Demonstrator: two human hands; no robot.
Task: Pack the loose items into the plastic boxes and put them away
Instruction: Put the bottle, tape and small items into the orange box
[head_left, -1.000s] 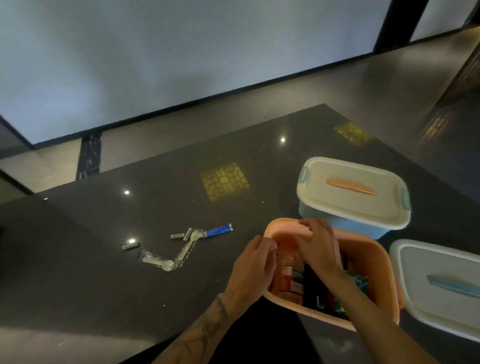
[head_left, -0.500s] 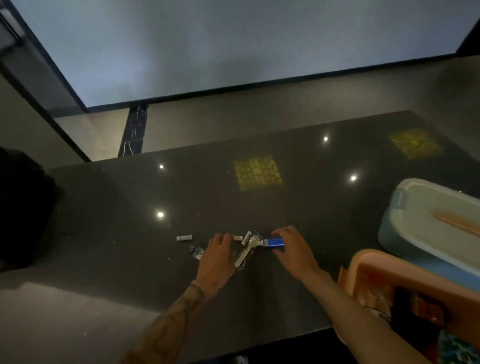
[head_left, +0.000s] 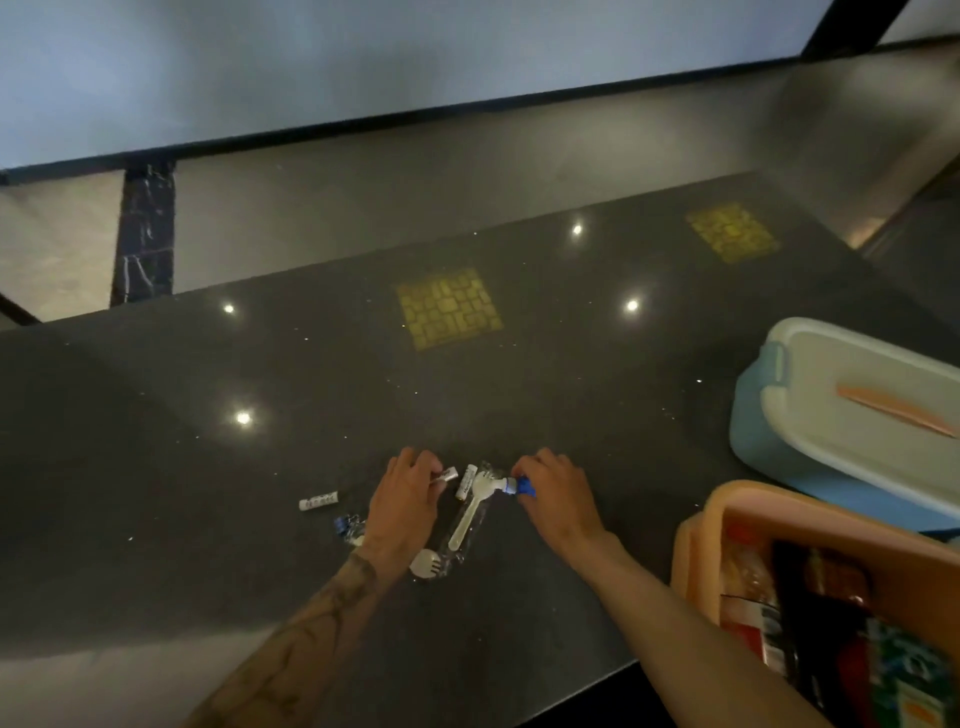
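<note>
Small loose items lie on the dark counter (head_left: 467, 395). My left hand (head_left: 405, 504) pinches a small white battery (head_left: 448, 475). My right hand (head_left: 553, 493) closes on a blue-and-white tube (head_left: 519, 487). Between the hands lie another white battery (head_left: 466, 482) and a wrapped white plastic fork (head_left: 470, 512). A second wrapped fork (head_left: 427, 562) sits just below my left wrist. One more battery (head_left: 318, 502) rests apart to the left. The open pink box (head_left: 727, 506), full of packets, stands at the lower right.
A blue box with a white lid (head_left: 852, 410) and an orange handle stands at the right, behind the pink box. A crumpled clear wrapper (head_left: 347, 527) lies left of my left wrist. The counter's near edge runs along the bottom.
Both hands left the pink box and came to the loose items at the left. The left hand has picked up a battery; the right hand has closed on the blue tube.
</note>
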